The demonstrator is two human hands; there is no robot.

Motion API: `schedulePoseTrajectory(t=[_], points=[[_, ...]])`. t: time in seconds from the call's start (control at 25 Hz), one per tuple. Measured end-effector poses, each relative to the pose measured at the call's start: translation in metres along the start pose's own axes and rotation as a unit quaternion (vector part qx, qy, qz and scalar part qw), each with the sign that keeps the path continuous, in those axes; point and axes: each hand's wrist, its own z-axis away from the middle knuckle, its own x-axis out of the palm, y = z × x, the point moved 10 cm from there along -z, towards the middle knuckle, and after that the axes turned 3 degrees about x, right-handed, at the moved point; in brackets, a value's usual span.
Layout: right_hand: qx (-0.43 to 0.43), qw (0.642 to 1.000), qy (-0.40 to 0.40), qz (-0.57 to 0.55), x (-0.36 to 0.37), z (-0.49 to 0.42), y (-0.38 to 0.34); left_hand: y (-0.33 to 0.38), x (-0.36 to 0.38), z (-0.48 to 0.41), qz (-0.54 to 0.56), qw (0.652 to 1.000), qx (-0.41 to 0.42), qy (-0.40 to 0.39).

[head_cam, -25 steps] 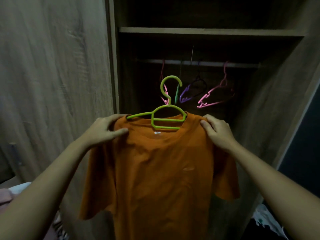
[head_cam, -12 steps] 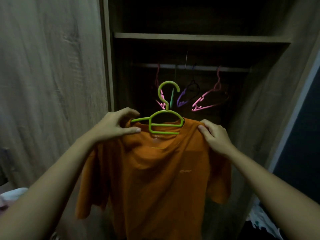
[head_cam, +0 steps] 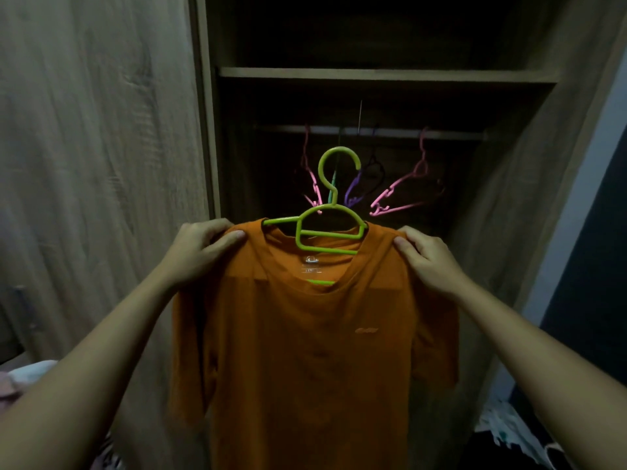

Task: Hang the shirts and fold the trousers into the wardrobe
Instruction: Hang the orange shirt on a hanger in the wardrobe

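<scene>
Laminate in a pale wood grain covered the one wardrobe door [head_cam: 101, 164] at the far left, with a heap of pale cloth [head_cam: 27, 378] low beside it. Two bare hands were up in front of the open compartment. The left hand [head_cam: 200, 245] pinched the left shoulder of the single orange short-sleeved T-shirt [head_cam: 305, 351], thumb flat on the front and fingers curled round behind the fabric. The shirt hung between the two grips, its shoulders level with the knuckles and its body and both sleeves draping straight down below the wrists.

One lime-green plastic hanger [head_cam: 330, 232] sat inside the collar. Its hook stood upright midway between the hands and above them, apart from the one dark rail [head_cam: 458, 134] and lower than it in the frame.

Five empty hangers hung from that rail behind the hook: a pink one [head_cam: 310, 178], a thin teal one [head_cam: 333, 188], a purple one [head_cam: 353, 188], a dark one [head_cam: 376, 167] and a second pink one [head_cam: 400, 195]. A single wooden shelf [head_cam: 373, 74] ran above the rail.

The right hand [head_cam: 431, 262] pinched the shirt's right shoulder in the same way, thumb in front and fingers wrapped behind. Patterned white fabric [head_cam: 509, 425] lay at the lower right.
</scene>
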Motion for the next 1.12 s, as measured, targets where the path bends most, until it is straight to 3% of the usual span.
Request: schedulePoseTrajectory(t=[0.24,0.52,0.64,0.76,0.84,0.92,1.0,1.12], points=[[0.036,0.999,0.007,-0.027,-0.015,0.023,0.030,-0.002,-0.027,0.015,-0.030,0.995,-0.036,0.092],[0.136,0.986,-0.046,-0.084,0.000,0.052,0.064,-0.022,-0.046,0.036,-0.013,0.989,-0.092,0.119],[0.190,0.963,0.018,-0.191,-0.005,0.062,0.079,-0.021,-0.051,0.046,0.002,0.984,-0.117,0.136],[0.325,0.895,0.074,-0.295,-0.014,0.070,0.107,-0.010,-0.042,0.050,0.023,0.984,-0.128,0.120],[0.373,0.887,0.083,-0.259,-0.018,0.070,0.114,-0.004,-0.037,0.054,0.048,0.983,-0.131,0.116],[0.312,0.928,0.089,-0.183,-0.028,0.056,0.092,-0.001,-0.031,0.057,0.055,0.981,-0.139,0.124],[0.221,0.961,0.035,-0.164,-0.025,0.040,0.058,0.006,-0.023,0.059,0.043,0.981,-0.143,0.124],[0.158,0.978,-0.032,-0.133,-0.011,0.023,0.038,0.016,-0.016,0.062,0.025,0.982,-0.142,0.121]])
